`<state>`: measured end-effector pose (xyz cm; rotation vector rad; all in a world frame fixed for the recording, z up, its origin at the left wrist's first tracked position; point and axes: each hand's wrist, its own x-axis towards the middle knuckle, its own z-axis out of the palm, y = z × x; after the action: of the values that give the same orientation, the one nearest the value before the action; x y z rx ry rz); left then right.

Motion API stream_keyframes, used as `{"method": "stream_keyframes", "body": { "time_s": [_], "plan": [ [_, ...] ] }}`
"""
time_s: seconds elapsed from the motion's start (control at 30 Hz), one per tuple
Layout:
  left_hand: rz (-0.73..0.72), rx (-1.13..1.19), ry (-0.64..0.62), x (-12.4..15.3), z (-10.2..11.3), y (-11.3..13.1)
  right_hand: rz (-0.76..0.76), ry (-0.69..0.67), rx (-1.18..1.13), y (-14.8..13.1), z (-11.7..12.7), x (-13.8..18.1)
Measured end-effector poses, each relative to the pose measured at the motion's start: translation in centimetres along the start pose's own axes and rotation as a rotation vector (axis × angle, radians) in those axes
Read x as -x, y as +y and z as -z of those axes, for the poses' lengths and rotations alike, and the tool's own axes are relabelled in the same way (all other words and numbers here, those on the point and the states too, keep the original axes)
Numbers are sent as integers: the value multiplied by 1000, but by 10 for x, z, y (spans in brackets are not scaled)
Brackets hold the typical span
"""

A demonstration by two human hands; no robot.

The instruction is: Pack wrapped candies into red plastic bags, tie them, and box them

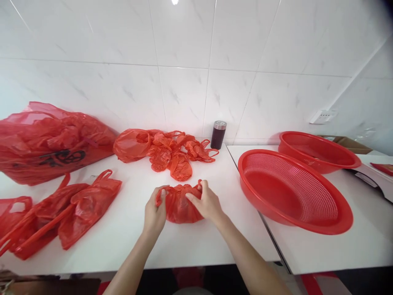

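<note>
A small filled red plastic bag (180, 205) sits on the white counter (129, 241) right in front of me. My left hand (155, 213) pinches one handle at the bag's left top. My right hand (207, 201) grips the other handle at the right top, fingers curled round the plastic. Behind it lies a cluster of several tied red bags (167, 149) near the tiled wall.
A large stuffed red bag (46, 141) lies far left, with flat empty red bags (61, 211) in front of it. A dark cup (218, 134) stands by the wall. A red perforated basket (294, 190) and a red basin (317, 150) occupy the right counter.
</note>
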<state>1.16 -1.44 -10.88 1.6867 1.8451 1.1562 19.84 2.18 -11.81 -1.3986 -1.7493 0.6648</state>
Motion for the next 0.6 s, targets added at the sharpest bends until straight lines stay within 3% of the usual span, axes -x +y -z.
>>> {"method": "stream_keyframes", "body": {
  "time_s": [0.1, 0.23, 0.37, 0.6],
  "plan": [
    [17, -137, -89, -18, -15, 4, 48, -19, 103, 4, -15, 1],
    [41, -295, -207, -43, -14, -9, -52, 9, 20, 30, 0, -14],
    [59, -405, -296, -62, -14, -21, -109, 34, 105, 54, 7, -30],
    [94, -593, -292, -69, -38, -32, -109, 37, 357, 61, -19, -31]
  ]
}}
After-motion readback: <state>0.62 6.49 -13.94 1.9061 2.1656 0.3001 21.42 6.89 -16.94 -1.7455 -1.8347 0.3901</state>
